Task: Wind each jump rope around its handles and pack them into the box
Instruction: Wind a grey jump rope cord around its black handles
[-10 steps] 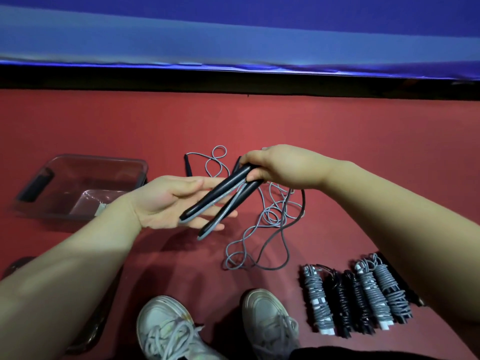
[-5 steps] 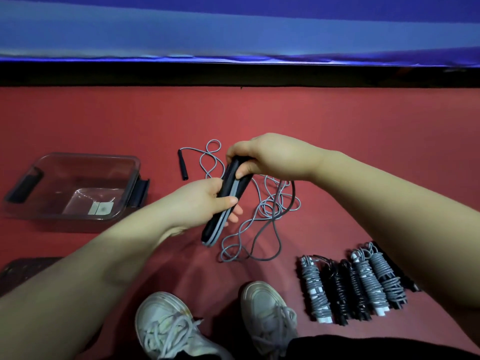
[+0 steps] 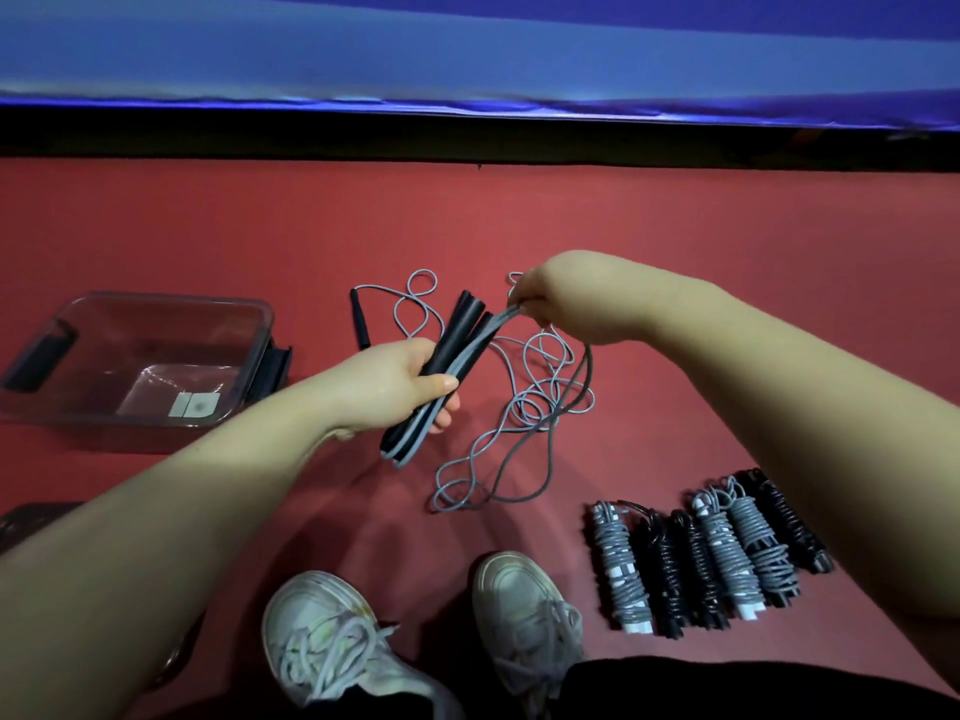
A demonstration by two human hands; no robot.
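Jump ropes already wound [image 3: 701, 553] lie in a tight row, touching side by side, below your right hand [image 3: 566, 304] and just right of your shoes [image 3: 524, 610]; bare red floor [image 3: 675, 226] separates that row from the loose rope [image 3: 524, 407], whose grey loops sprawl under and below your right hand; left of your left hand [image 3: 400, 387] stands the clear box [image 3: 156, 299], top open, well apart from the loops, with floor showing between its near wall and your forearm; beyond both hands the floor runs to a black strip [image 3: 467, 142] with blue padding [image 3: 467, 59] above it.

Your left forearm cuts off a dark object [image 3: 31, 517] at the lower left edge, and you cannot tell what it is; your right forearm covers the far end of the wound row; a spare handle [image 3: 359, 319] lies on the floor just beyond your left hand, and its cord is lost behind what you hold.

Your left hand is wrapped round the two black handles [image 3: 470, 330] at mid-length, thumb across them, holding them side by side and tilted, tops pointing away and to the right; your right hand, fingers curled under, pinches the loose rope just beside the handle tops; its fingertips are hidden beneath the hand.
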